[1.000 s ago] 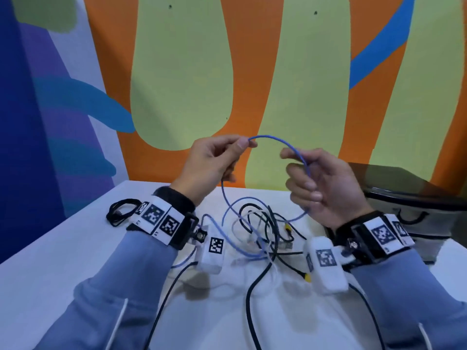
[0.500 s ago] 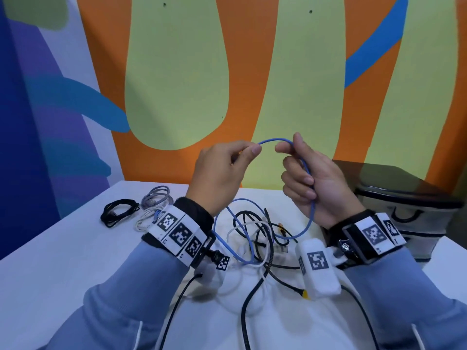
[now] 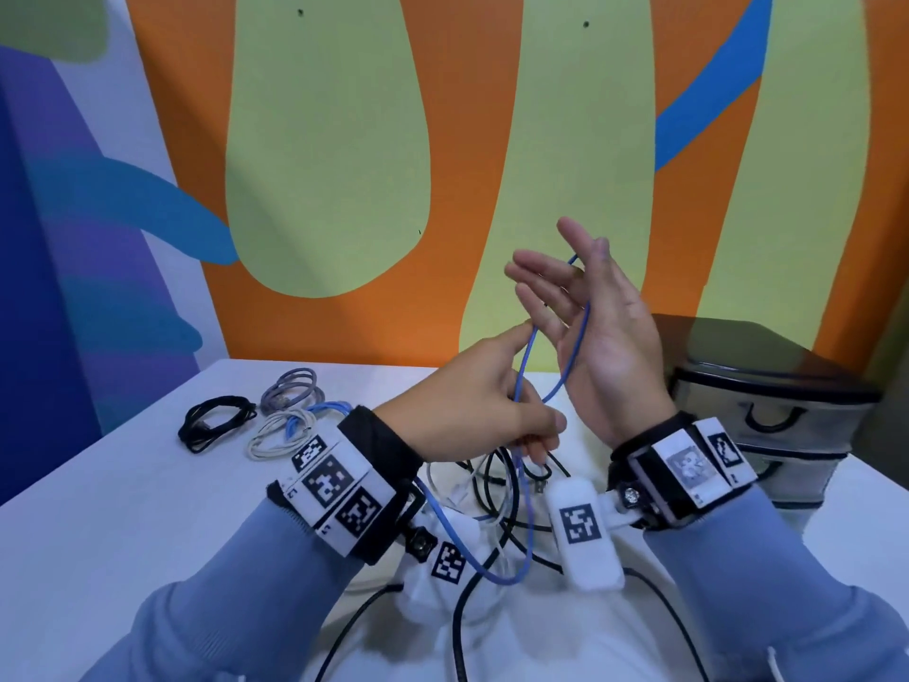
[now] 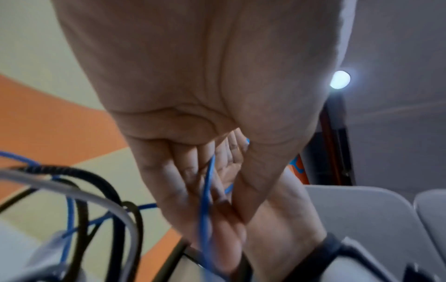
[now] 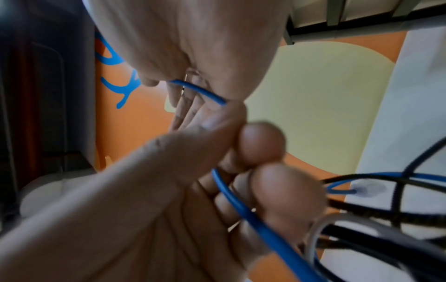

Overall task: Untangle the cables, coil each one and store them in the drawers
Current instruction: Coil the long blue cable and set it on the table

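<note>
You see a thin blue cable (image 3: 527, 514) with a smooth, slightly glossy plastic jacket; a thicker black cable (image 4: 101, 181) looks braided and matt. The white table (image 3: 98, 524) is smooth and matt. Your blue sleeves (image 3: 236, 583) are soft cloth.

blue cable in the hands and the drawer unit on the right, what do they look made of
Thin blue cable: looks like a smooth, slightly glossy plastic or rubber jacket; it bends in soft loops over the right hand. Grey drawer unit with dark top: probably hard moulded plastic, with translucent-looking drawer fronts and dark handles.
</note>
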`<state>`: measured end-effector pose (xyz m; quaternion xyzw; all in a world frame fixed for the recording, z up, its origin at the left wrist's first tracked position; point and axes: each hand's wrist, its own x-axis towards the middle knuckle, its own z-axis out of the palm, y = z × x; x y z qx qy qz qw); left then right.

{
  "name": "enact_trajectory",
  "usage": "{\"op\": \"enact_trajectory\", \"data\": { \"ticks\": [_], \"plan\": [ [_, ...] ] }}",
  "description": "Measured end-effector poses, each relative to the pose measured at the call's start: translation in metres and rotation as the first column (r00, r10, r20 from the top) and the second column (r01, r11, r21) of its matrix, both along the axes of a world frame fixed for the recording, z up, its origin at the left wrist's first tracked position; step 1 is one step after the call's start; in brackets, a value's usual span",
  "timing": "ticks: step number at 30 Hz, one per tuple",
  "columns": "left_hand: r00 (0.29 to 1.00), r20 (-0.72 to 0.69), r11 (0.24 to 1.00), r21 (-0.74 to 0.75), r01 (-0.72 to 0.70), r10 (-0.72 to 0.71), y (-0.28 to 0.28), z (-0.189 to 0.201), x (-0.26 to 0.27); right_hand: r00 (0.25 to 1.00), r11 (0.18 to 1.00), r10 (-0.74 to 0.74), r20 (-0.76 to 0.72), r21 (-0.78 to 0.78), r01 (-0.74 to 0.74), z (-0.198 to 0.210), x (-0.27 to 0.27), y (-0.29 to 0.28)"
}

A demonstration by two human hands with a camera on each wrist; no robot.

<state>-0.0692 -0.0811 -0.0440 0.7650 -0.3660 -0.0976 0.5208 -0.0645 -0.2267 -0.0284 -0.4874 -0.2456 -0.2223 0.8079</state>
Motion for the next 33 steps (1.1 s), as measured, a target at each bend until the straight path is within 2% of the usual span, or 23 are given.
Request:
{"op": "enact_trajectory", "data": {
  "ticks": [2,4,7,9,12,13,15,17,18,20,22,23,25,26,28,29,30,31,32,33],
  "plan": [
    [0.998,-0.053,1.000,-0.005,0.016,-0.017,0.001,0.000,-0.003,0.991,0.983,-0.121,0.061,-0.135,0.128,-0.003,0.002,0.002],
    [0.997,-0.074,0.999,-0.038,0.032,-0.035,0.002,0.001,-0.005,0.969,0.928,-0.215,0.125,-0.284,0.242,-0.009,0.004,0.001],
    [0.994,-0.081,0.994,-0.083,0.068,-0.075,0.008,0.008,-0.007,0.912,0.762,-0.346,0.221,-0.501,0.411,-0.014,0.008,-0.003],
    [0.993,-0.066,0.993,-0.078,0.090,-0.096,0.014,0.013,-0.009,0.861,0.668,-0.437,0.261,-0.546,0.505,-0.015,0.009,-0.007],
    [0.996,-0.062,0.993,-0.099,0.060,-0.067,0.023,0.021,-0.010,0.803,0.589,-0.517,0.297,-0.557,0.585,-0.016,0.009,-0.011],
    [0.997,-0.066,0.993,-0.109,0.040,-0.047,0.027,0.023,-0.009,0.774,0.523,-0.542,0.328,-0.589,0.616,-0.016,0.010,-0.011],
    [0.998,-0.069,0.994,-0.109,0.002,-0.010,0.036,0.027,-0.006,0.701,0.338,-0.584,0.410,-0.662,0.669,-0.016,0.010,-0.012],
    [0.998,0.008,0.996,-0.054,-0.065,0.066,0.045,0.030,-0.002,0.662,0.183,-0.581,0.473,-0.716,0.673,-0.015,0.009,-0.011],
    [0.986,0.097,0.991,-0.013,-0.134,0.135,0.049,0.031,0.001,0.655,0.126,-0.571,0.496,-0.735,0.666,-0.015,0.007,-0.011],
    [0.896,0.316,0.945,0.000,-0.328,0.311,0.056,0.033,0.009,0.667,0.075,-0.545,0.507,-0.764,0.641,-0.014,0.004,-0.009],
    [0.771,0.442,0.879,-0.099,-0.466,0.459,0.063,0.033,0.016,0.721,0.104,-0.523,0.454,-0.806,0.583,-0.013,0.003,-0.010],
    [0.710,0.492,0.852,-0.148,-0.502,0.504,0.066,0.033,0.019,0.768,0.151,-0.501,0.399,-0.833,0.532,-0.011,0.001,-0.009],
    [0.588,0.610,0.821,-0.198,-0.536,0.531,0.069,0.031,0.022,0.881,0.299,-0.402,0.249,-0.874,0.383,-0.009,-0.001,-0.007],
    [0.550,0.655,0.823,-0.208,-0.529,0.519,0.070,0.030,0.024,0.929,0.382,-0.329,0.171,-0.875,0.296,-0.007,-0.002,-0.007],
    [0.512,0.709,0.840,-0.216,-0.497,0.485,0.071,0.030,0.025,0.979,0.543,-0.203,0.028,-0.828,0.137,-0.002,-0.004,-0.008],
    [0.509,0.717,0.846,-0.215,-0.488,0.476,0.072,0.029,0.027,0.987,0.645,-0.151,-0.051,-0.762,0.059,0.000,-0.004,-0.011],
    [0.543,0.695,0.853,-0.202,-0.481,0.471,0.073,0.029,0.028,0.986,0.757,-0.081,-0.148,-0.653,-0.036,0.003,-0.005,-0.014],
    [0.621,0.628,0.866,-0.189,-0.463,0.469,0.075,0.030,0.030,0.971,0.853,0.017,-0.239,-0.504,-0.139,0.006,-0.005,-0.019],
    [0.718,0.526,0.886,-0.196,-0.420,0.456,0.074,0.030,0.031,0.948,0.911,0.123,-0.293,-0.346,-0.225,0.010,-0.006,-0.024],
    [0.791,0.426,0.898,-0.237,-0.370,0.438,0.072,0.028,0.032,0.929,0.934,0.204,-0.309,-0.222,-0.279,0.013,-0.006,-0.029]
  ]
}}
